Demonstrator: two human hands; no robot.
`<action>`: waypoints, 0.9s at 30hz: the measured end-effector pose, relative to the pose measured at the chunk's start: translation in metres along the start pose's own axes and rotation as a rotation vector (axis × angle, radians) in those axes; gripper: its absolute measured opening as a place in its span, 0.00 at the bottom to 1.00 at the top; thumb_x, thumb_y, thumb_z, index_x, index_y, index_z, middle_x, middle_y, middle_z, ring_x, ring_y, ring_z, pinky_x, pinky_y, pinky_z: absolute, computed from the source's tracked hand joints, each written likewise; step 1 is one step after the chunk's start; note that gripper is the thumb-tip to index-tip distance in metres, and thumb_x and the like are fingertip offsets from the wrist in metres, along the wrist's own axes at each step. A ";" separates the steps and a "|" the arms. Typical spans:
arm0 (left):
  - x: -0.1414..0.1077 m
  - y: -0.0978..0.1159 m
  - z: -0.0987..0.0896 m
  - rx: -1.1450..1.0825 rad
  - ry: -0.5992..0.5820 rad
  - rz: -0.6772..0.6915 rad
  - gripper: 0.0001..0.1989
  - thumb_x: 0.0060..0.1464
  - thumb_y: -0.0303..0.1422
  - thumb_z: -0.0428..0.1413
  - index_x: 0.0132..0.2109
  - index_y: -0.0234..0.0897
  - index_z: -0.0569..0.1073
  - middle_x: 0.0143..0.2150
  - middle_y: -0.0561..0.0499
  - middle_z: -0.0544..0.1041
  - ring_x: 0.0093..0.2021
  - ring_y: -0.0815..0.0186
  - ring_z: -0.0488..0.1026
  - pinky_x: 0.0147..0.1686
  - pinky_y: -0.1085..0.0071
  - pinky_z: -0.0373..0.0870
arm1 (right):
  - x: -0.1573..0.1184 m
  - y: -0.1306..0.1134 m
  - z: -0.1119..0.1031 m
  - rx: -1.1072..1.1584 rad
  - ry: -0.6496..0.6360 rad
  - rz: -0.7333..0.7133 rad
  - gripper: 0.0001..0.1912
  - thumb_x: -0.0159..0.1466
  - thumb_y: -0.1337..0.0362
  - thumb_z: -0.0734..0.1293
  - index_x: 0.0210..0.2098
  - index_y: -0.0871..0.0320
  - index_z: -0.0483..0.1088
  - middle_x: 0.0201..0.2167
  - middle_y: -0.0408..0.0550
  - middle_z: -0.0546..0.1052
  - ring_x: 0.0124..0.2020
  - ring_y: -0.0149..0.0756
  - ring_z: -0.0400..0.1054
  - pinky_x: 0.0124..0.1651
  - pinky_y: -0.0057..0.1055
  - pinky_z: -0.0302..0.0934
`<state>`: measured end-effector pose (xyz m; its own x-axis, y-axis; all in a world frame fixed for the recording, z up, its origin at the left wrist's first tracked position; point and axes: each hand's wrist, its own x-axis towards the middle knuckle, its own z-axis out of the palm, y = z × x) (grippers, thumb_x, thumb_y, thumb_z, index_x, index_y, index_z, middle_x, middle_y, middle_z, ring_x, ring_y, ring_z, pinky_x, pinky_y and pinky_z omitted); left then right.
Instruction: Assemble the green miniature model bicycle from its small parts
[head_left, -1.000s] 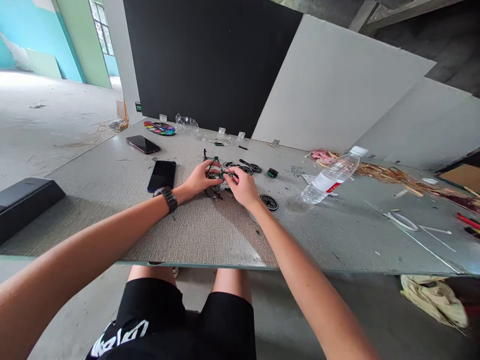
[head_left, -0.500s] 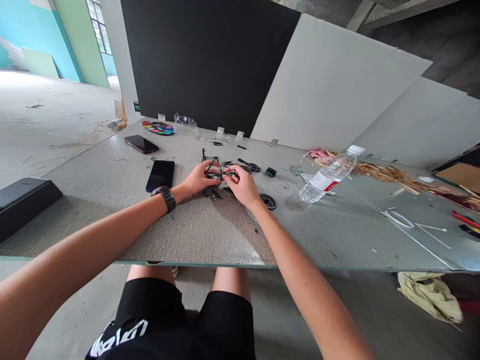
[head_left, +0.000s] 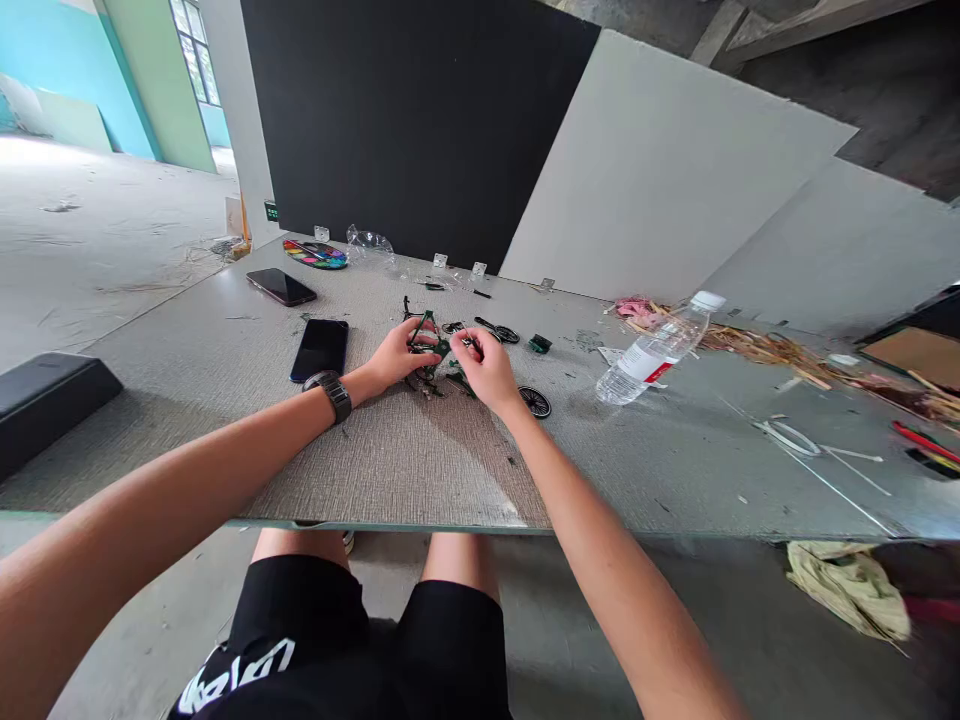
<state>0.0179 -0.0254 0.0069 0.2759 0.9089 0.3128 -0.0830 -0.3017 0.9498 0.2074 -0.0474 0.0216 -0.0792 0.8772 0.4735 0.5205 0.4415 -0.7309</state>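
Between the thumb and fingers of my left hand [head_left: 395,358] is a small dark green model bicycle frame [head_left: 424,325], held just above the tabletop. My right hand [head_left: 487,370] is pinched closed at the frame's right side. What its fingertips grip is too small and partly hidden to make out. Several dark little parts lie under and behind my hands. A spoked toy wheel [head_left: 535,402] lies to the right of my right wrist, and another wheel [head_left: 507,334] is behind that hand. A small green and black piece [head_left: 539,344] rests farther right.
Two phones [head_left: 321,350] lie left of my hands, near a paint palette [head_left: 315,254]. On the right stands a water bottle [head_left: 652,355], with white cable ties [head_left: 795,437] beyond it. A black case [head_left: 52,405] sits at the left edge. Upright panels [head_left: 405,130] back the table.
My right fingers have drawn together into a tighter pinch beside the frame. My left hand keeps its hold, with the frame turned slightly. The whole view has shifted a little.
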 end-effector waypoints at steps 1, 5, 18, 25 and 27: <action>0.000 0.000 0.000 -0.003 0.030 -0.010 0.22 0.46 0.27 0.66 0.49 0.35 0.70 0.45 0.45 0.77 0.42 0.65 0.76 0.36 0.71 0.72 | 0.001 0.000 -0.001 0.002 0.040 -0.004 0.15 0.70 0.49 0.62 0.41 0.54 0.69 0.26 0.40 0.68 0.27 0.34 0.60 0.33 0.31 0.54; 0.001 -0.001 0.000 -0.017 0.154 -0.057 0.21 0.46 0.25 0.66 0.48 0.36 0.70 0.44 0.48 0.76 0.36 0.70 0.73 0.31 0.74 0.69 | -0.001 0.003 -0.006 -0.128 0.056 -0.046 0.14 0.73 0.53 0.58 0.38 0.54 0.67 0.31 0.45 0.74 0.29 0.35 0.64 0.36 0.31 0.55; 0.005 -0.002 -0.001 -0.038 0.333 -0.136 0.18 0.50 0.22 0.62 0.47 0.36 0.68 0.45 0.48 0.74 0.29 0.75 0.70 0.28 0.74 0.67 | 0.043 0.006 -0.010 -0.562 -0.405 -0.240 0.11 0.71 0.65 0.61 0.45 0.55 0.75 0.31 0.47 0.79 0.30 0.35 0.67 0.35 0.31 0.53; 0.006 -0.002 0.000 -0.054 0.340 -0.131 0.17 0.50 0.21 0.62 0.45 0.36 0.67 0.43 0.50 0.74 0.28 0.75 0.69 0.27 0.74 0.68 | 0.027 0.003 -0.003 -0.500 -0.451 -0.318 0.13 0.68 0.68 0.63 0.46 0.54 0.78 0.39 0.48 0.83 0.38 0.38 0.75 0.43 0.32 0.60; 0.006 -0.002 -0.001 -0.048 0.335 -0.131 0.18 0.50 0.22 0.62 0.46 0.37 0.67 0.43 0.49 0.74 0.28 0.75 0.69 0.27 0.74 0.67 | 0.022 0.004 -0.007 -0.504 -0.464 -0.311 0.14 0.67 0.69 0.63 0.46 0.53 0.79 0.40 0.47 0.83 0.39 0.38 0.75 0.43 0.32 0.61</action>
<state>0.0191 -0.0195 0.0065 -0.0416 0.9853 0.1658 -0.1150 -0.1696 0.9788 0.2137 -0.0275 0.0329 -0.5783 0.7646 0.2846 0.7329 0.6401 -0.2306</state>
